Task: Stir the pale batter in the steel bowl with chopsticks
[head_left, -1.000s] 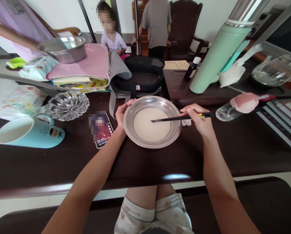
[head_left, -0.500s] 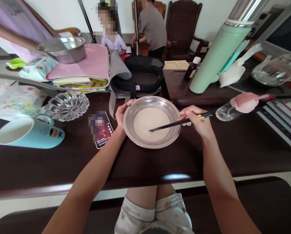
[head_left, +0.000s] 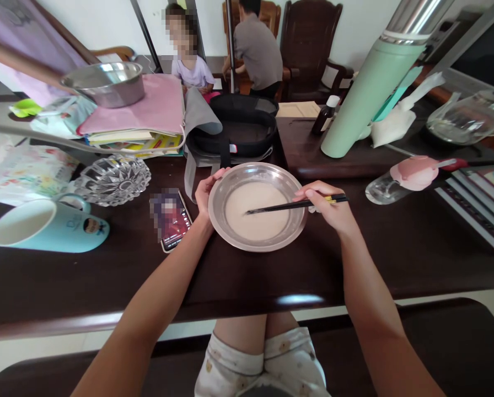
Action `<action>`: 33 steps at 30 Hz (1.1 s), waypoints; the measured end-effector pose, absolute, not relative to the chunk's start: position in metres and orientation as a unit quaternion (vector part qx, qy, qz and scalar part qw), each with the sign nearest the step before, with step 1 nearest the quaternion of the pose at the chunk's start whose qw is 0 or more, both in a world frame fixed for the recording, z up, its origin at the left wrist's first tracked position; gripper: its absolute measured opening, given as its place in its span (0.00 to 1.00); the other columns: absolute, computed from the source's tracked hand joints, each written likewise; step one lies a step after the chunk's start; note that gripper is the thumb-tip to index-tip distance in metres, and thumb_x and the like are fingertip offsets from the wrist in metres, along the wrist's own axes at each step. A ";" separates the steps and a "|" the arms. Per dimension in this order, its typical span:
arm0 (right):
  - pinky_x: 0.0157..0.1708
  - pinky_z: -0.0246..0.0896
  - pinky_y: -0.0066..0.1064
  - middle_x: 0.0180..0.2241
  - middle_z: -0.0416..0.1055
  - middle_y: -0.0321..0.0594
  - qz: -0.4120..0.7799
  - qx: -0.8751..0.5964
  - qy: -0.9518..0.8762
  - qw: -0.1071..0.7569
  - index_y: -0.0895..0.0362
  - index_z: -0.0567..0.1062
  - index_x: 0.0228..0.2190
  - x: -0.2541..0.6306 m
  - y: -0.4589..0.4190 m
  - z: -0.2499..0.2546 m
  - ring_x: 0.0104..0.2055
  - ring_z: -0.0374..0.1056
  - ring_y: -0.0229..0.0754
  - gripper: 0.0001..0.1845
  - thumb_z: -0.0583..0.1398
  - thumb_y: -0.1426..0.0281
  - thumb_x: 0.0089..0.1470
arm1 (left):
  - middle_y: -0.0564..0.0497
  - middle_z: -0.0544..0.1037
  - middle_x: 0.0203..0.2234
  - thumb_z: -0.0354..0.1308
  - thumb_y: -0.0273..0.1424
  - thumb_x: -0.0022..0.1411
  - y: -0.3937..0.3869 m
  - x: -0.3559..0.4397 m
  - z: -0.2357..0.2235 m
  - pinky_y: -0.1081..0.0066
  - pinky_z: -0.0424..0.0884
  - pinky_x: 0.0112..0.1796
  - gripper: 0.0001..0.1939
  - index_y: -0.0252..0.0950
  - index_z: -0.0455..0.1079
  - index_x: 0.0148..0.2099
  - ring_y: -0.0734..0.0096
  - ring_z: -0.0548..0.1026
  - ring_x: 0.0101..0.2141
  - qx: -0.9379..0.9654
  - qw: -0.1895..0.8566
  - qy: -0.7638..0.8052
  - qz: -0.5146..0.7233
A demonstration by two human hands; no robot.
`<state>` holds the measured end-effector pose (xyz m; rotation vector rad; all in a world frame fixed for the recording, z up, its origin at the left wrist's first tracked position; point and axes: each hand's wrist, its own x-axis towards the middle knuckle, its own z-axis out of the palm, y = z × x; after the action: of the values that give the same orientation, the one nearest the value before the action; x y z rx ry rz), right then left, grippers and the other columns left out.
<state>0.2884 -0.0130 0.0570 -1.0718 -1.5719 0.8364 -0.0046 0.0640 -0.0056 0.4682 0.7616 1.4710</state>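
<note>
A round metal basin (head_left: 220,223) sits on the dark table in front of me, with a pale, milky liquid (head_left: 263,223) in it. My left hand (head_left: 205,194) is wrapped round the basin's left side, fingers at the rim. Over the right rim, my right hand (head_left: 328,214) grips black chopsticks (head_left: 278,207) with gold bands. They slant down to the left, their tips in the liquid. Something small and white under my right hand is mostly hidden.
To the left lie a phone (head_left: 175,220), a light-blue mug (head_left: 60,226) and a glass dish (head_left: 112,179). Behind the basin is a black case (head_left: 234,132). A green thermos (head_left: 366,105), a pink-lidded bottle (head_left: 412,173) and stacked books (head_left: 474,212) stand right. Two people are beyond.
My right hand has shifted a little left, and the chopstick tips have moved left and slightly up through the liquid. The basin and my left hand stay nearly the same.
</note>
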 end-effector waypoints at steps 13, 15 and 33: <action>0.38 0.81 0.36 0.33 0.87 0.39 0.324 -0.451 -0.649 0.520 0.50 0.86 0.32 0.289 -0.012 0.057 0.37 0.86 0.47 0.22 0.69 0.44 0.62 | 0.49 0.89 0.41 0.57 0.32 0.65 0.060 -0.002 0.003 0.57 0.75 0.63 0.12 0.42 0.80 0.32 0.52 0.82 0.57 0.172 0.663 0.338 0.645; 0.33 0.78 0.34 0.30 0.86 0.38 0.313 -0.462 -0.630 0.540 0.50 0.85 0.32 0.292 -0.012 0.058 0.33 0.84 0.45 0.22 0.68 0.45 0.62 | 0.50 0.89 0.41 0.57 0.32 0.64 0.061 -0.002 0.001 0.59 0.74 0.64 0.11 0.43 0.79 0.32 0.54 0.82 0.58 0.179 0.665 0.334 0.643; 0.37 0.81 0.36 0.31 0.87 0.39 0.352 -0.442 -0.652 0.507 0.51 0.86 0.34 0.288 -0.012 0.055 0.35 0.85 0.46 0.23 0.68 0.44 0.61 | 0.50 0.89 0.42 0.62 0.34 0.63 0.061 -0.003 -0.001 0.56 0.73 0.65 0.06 0.43 0.81 0.37 0.51 0.81 0.61 0.211 0.647 0.354 0.641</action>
<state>0.2880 -0.0121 0.0550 -1.0650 -1.5713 0.8476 -0.0032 0.0614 -0.0005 0.4805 0.8063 1.4588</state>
